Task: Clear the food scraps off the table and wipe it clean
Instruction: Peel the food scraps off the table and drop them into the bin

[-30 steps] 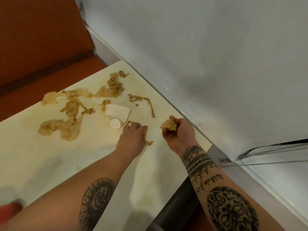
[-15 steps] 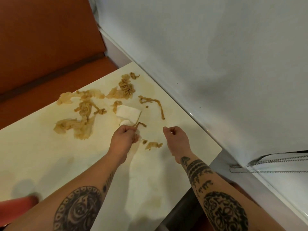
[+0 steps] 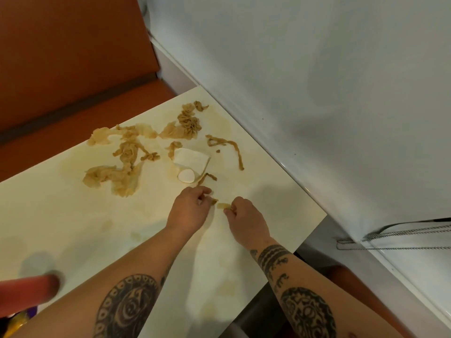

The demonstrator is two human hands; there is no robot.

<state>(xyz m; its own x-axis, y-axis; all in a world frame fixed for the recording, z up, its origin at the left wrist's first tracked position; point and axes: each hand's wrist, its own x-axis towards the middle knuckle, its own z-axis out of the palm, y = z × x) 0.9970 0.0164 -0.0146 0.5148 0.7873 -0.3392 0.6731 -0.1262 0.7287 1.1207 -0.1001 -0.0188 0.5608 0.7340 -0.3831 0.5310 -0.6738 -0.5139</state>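
Cream stained table [image 3: 61, 215] bears tan food scraps [image 3: 122, 167], white paper [image 3: 191, 158], white disc [image 3: 186, 176].

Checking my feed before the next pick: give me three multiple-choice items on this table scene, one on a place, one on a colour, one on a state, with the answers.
1. Where does the white folded paper lie?
A. At the table's near edge
B. Amid the scraps, by the round white piece
C. On the orange bench

2. What colour are most scraps?
A. Green
B. Tan-brown
C. Red

3. What is the right hand doing?
A. Lying flat, fingers spread
B. Holding a cloth
C. Pinching a pale scrap

Answers:
1 B: the paper sits on the table with scraps around it and the round piece right beside it.
2 B: the strips and clumps all look tan-brown.
3 C: its thumb and finger close on the pale scrap.
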